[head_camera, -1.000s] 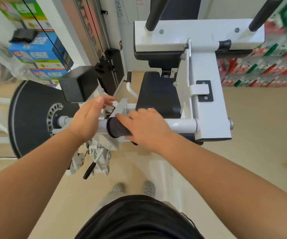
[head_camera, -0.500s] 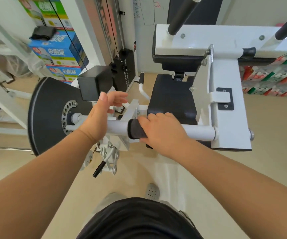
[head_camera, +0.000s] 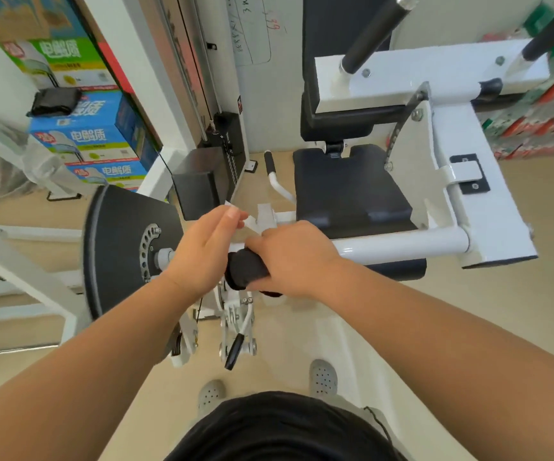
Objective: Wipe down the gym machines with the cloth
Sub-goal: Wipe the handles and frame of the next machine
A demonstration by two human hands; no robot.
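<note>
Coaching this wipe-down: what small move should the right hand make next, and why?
Probably slide the right hand, holding the dark cloth, rightward along the white horizontal tube: that stretch beyond the cloth lies bare, while the left hand occupies the other side.

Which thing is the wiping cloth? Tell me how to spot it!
Find the big white metal gym machine with the black padded seat. Follow its white round bar leftwards to the person's right hand, which grips the black cloth bunched around the bar. It is the only soft, dark thing on that bar.
</note>
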